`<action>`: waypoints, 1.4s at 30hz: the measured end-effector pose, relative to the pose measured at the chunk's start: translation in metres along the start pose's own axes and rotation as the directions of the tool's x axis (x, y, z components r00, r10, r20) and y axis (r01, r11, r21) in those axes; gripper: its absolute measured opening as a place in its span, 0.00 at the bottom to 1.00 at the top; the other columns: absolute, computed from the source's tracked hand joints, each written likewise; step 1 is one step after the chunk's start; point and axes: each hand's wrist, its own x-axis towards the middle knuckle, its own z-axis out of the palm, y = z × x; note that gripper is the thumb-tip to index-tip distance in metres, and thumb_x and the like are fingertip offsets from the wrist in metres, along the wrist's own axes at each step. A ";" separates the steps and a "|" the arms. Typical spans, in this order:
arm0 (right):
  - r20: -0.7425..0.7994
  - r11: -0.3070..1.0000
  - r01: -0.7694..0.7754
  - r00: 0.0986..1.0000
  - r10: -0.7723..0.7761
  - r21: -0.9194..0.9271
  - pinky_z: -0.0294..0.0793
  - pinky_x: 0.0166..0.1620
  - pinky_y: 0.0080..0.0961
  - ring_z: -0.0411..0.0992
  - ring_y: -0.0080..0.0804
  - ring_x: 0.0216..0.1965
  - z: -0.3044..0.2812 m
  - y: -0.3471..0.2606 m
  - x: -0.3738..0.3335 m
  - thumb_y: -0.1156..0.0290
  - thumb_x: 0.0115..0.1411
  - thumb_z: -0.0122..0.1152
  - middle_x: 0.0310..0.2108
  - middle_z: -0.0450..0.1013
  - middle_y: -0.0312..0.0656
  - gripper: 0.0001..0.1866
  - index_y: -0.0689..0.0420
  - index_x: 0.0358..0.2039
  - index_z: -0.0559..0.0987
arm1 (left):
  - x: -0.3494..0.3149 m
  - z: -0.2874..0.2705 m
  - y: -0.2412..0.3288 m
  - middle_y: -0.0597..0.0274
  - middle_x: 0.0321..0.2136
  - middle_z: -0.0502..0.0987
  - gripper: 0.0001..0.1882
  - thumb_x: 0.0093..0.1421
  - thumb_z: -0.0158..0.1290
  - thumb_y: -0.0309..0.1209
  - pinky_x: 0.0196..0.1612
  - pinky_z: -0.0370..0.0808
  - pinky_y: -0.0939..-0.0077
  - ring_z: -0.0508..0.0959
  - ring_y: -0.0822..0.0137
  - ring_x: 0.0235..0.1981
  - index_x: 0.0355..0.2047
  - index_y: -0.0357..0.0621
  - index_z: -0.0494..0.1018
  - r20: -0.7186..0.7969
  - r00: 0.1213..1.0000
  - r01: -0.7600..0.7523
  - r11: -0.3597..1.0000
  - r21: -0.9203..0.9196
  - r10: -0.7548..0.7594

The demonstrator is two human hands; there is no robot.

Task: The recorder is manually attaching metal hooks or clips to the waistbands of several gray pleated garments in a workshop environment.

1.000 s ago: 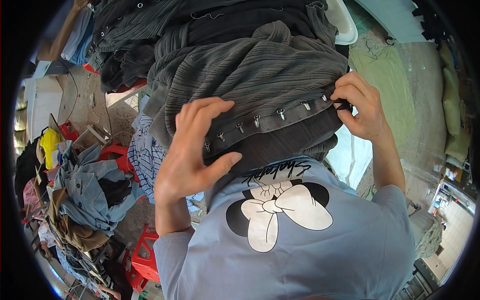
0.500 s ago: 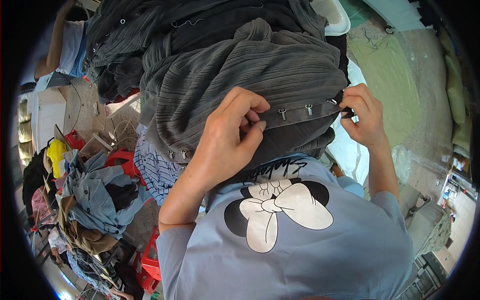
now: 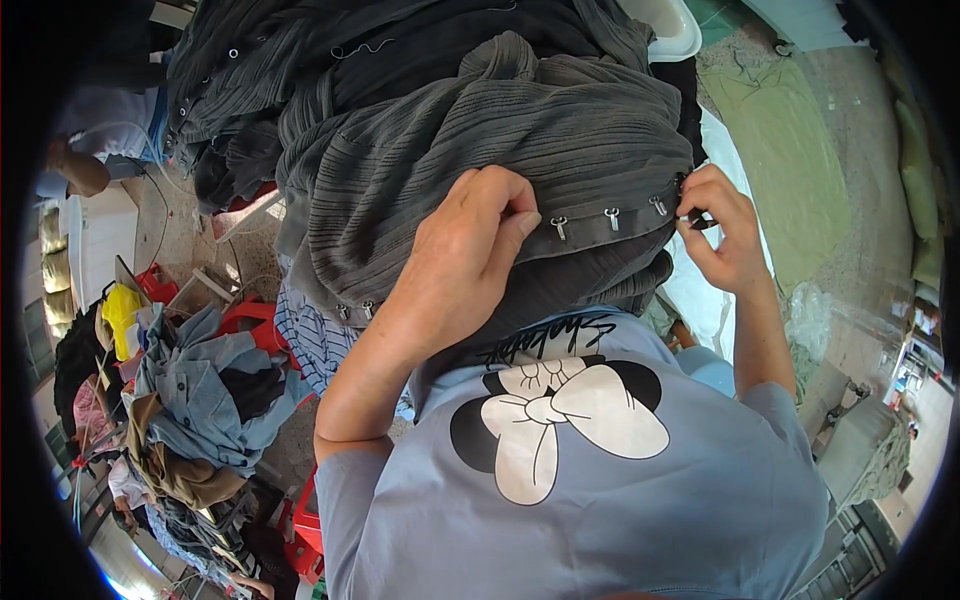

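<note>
A dark grey ribbed garment lies heaped in front of me, with a smooth band along its near edge. Several metal hooks are fastened along that band. My left hand pinches the band, thumb and fingertips closed just left of the hooks. At the band's right end is my right hand, its fingertips closed on a small black thing whose kind I cannot make out. More hooks show on the band left of my left forearm.
More dark garments with metal rings lie behind the heap. A white tub stands far right, near a pale green cloth on the floor. At left are piled clothes, a red stool and another person's arm.
My left fingers have closed tighter on the band. The hook nearest my right hand now hangs down, and that hand has shifted slightly. The other person's arm at left has come down.
</note>
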 end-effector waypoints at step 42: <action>0.325 0.978 -0.091 0.945 0.026 0.187 0.73 0.37 0.29 0.75 0.34 0.32 -0.003 -0.032 0.085 0.72 0.64 0.62 0.31 0.75 0.43 0.08 0.62 0.39 0.75 | 0.011 -0.011 0.021 0.60 0.27 0.77 0.09 0.50 0.65 0.25 0.34 0.72 0.67 0.76 0.62 0.32 0.32 0.39 0.79 0.026 0.977 -0.213 0.971 0.111 0.212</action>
